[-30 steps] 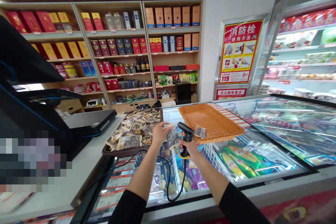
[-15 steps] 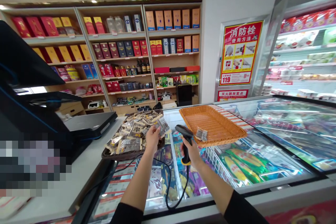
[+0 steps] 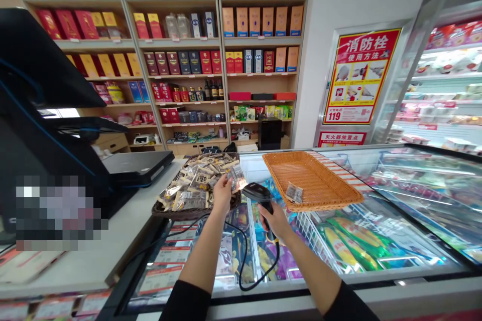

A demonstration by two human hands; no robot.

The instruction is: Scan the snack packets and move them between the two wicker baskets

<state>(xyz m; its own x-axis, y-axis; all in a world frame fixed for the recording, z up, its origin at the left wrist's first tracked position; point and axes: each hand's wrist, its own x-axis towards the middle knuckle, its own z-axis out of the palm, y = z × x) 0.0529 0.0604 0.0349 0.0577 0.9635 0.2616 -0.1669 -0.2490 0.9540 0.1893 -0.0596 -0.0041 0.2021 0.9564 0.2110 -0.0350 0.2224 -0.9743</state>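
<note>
Between the fingers of my left hand (image 3: 223,194) is a small clear snack packet (image 3: 238,178), held up at the right edge of a dark wicker basket (image 3: 158,209). Many similar snack packets (image 3: 192,178) fill that basket. My right hand (image 3: 277,220) is wrapped round the grip of a black barcode scanner (image 3: 259,194). The scanner's head points left at the held packet, a short way apart from it. To the right, a single packet (image 3: 294,193) lies in the near left corner of an orange wicker tray (image 3: 320,180).
Both baskets rest on a glass-topped chest freezer (image 3: 259,281) full of bagged goods. The scanner's black cable (image 3: 241,261) loops across the glass. At left stands a counter (image 3: 128,230) with a black checkout terminal (image 3: 48,85). Shelves of boxes (image 3: 203,62) line the back.
My left hand has raised the packet slightly and turned it toward the scanner. My right hand has tilted the scanner, bringing its head left and closer to the packet. The view has shifted slightly left.
</note>
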